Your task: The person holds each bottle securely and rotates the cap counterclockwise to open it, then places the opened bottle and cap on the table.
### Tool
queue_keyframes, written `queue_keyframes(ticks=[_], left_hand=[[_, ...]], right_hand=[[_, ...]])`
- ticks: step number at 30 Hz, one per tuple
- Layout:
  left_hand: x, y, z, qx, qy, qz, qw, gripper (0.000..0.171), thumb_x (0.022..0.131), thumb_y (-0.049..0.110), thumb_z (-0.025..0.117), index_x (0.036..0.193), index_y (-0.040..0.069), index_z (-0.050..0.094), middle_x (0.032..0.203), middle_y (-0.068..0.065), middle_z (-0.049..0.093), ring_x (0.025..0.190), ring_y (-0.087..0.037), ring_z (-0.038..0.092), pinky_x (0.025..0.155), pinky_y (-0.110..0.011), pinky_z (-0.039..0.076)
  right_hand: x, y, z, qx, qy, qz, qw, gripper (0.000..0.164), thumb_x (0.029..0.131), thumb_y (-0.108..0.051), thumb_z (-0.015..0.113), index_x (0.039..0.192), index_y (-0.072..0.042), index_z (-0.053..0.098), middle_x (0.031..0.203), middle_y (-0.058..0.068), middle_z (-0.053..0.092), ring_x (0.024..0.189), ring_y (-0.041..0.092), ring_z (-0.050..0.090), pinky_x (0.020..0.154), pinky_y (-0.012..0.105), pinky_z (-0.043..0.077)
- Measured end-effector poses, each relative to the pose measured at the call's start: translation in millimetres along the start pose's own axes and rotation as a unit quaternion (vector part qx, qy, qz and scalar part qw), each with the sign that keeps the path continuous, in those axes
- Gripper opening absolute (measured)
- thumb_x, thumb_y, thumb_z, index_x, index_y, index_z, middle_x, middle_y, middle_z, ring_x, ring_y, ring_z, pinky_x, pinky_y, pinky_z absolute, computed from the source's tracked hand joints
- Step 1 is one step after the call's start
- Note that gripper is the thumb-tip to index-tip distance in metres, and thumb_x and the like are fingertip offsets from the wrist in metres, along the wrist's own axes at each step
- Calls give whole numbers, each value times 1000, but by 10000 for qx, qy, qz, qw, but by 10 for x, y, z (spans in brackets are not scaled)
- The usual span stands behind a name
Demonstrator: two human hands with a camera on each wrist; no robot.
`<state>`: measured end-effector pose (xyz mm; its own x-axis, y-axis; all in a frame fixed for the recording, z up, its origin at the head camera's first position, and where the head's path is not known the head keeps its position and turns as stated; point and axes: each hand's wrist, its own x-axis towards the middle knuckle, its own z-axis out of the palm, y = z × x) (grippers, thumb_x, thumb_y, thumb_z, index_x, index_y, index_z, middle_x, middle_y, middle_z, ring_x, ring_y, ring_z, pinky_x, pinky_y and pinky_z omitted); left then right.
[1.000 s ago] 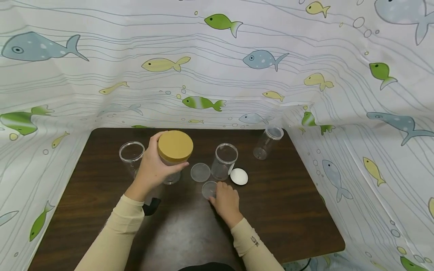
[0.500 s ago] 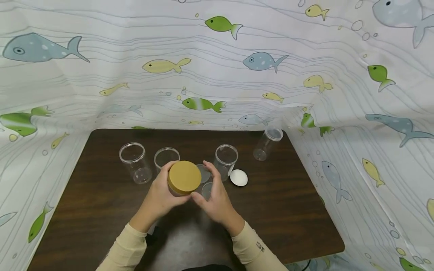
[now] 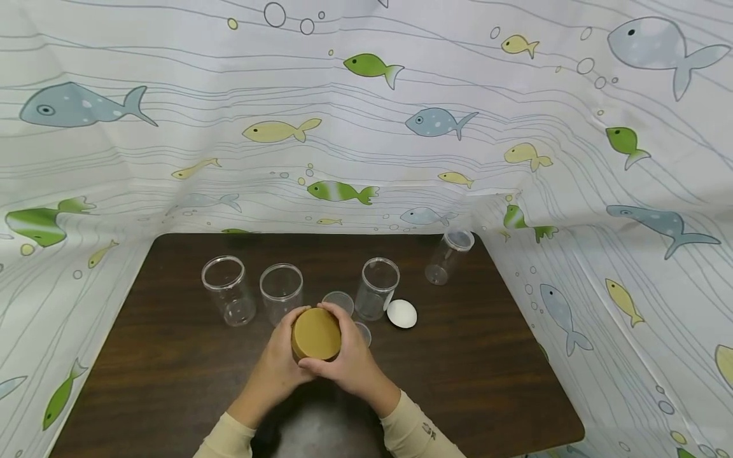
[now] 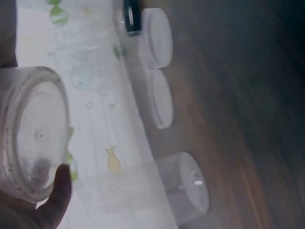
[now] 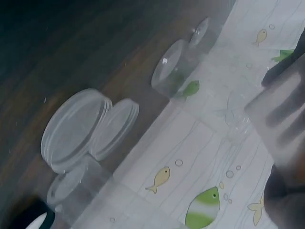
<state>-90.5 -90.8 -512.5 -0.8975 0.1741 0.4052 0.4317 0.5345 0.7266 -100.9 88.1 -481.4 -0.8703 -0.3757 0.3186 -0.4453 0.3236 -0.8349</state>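
Both hands hold a clear jar [image 4: 40, 136] with a yellow lid [image 3: 316, 334] above the middle of the table. My left hand [image 3: 277, 361] grips it from the left, and my right hand [image 3: 356, 366] has its fingers and thumb curled round the lid side. The jar's round base faces the left wrist camera, and its clear wall [image 5: 281, 112] shows in the right wrist view. Just beyond the hands lie two clear lids, one farther back [image 3: 339, 299] and one nearer [image 3: 364, 332], partly hidden by the right hand.
Two open clear jars stand at the left, an outer one [image 3: 228, 289] and an inner one [image 3: 280, 289]. Another clear jar [image 3: 375, 289] stands right of centre beside a white lid with a dark rim [image 3: 402, 313]. A narrower jar [image 3: 449, 257] occupies the back right of the brown table [image 3: 487, 369].
The left hand has brought the yellow-lidded jar from the back left toward the person. The right hand has left the nearer clear lid and now grips the jar's lid.
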Motion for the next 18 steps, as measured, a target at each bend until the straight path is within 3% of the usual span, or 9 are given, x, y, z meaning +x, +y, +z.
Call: queue_keyframes(ticks=[3, 7, 12, 18], left_hand=[[-37, -42, 33, 299, 164, 168, 9993, 119, 56, 21, 101, 152, 5, 35, 141, -18, 54, 122, -38, 57, 95, -58, 50], [-77, -59, 78, 456, 274, 3, 9986, 116, 55, 20, 101, 151, 4, 37, 137, -20, 58, 118, -41, 60, 91, -58, 52], [-88, -53, 113, 401, 462, -33, 9981, 110, 51, 14, 99, 144, 0, 42, 126, -21, 61, 109, -39, 62, 86, -57, 54], [-90, -87, 120, 144, 401, 113, 9990, 107, 46, 8, 93, 141, -1, 45, 123, -18, 64, 106, -32, 65, 87, -53, 54]], right_hand=[[-9, -14, 38, 330, 295, 210, 9988, 90, 79, -29, 89, 151, -17, 37, 146, 0, 48, 120, 20, 54, 96, 39, 49], [-12, 9, 74, 611, 513, 240, 9965, 92, 79, -29, 90, 152, -14, 36, 146, -1, 47, 121, 20, 54, 96, 39, 49], [-15, 29, 136, 537, 707, 188, 9959, 99, 76, -37, 92, 153, -18, 33, 147, 1, 47, 122, 19, 54, 97, 39, 49], [-40, -5, 192, 493, 1019, 122, 9935, 83, 79, -30, 88, 145, -17, 40, 136, 3, 54, 114, 20, 57, 92, 39, 51]])
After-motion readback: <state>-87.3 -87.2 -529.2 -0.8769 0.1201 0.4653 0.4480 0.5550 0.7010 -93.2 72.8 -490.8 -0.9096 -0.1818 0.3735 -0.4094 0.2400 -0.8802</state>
